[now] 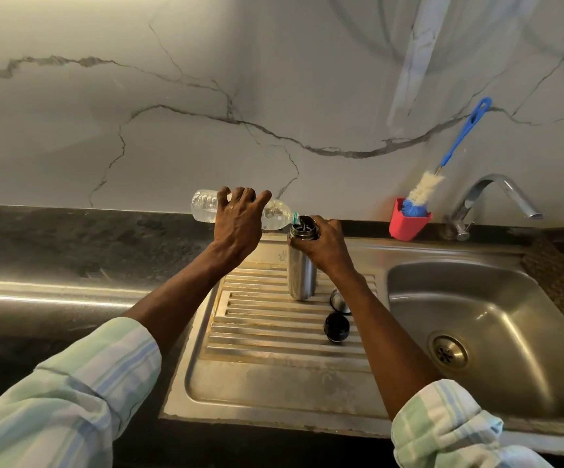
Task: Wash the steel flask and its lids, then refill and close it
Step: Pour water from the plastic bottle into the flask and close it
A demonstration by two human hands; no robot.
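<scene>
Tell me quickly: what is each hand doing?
Left hand: holds the tipped plastic bottle.
Right hand: grips the steel flask.

I see a pale marble-look wall point(206, 96) crossed by dark grey veins, with soft light glaring off its upper part. Below it runs a dark speckled stone worktop point(71, 238). A steel sink point(476, 315) with a ribbed drainboard point(274, 332) is set into the worktop's right end, and a chrome tap point(490, 197) stands at the back edge.
</scene>
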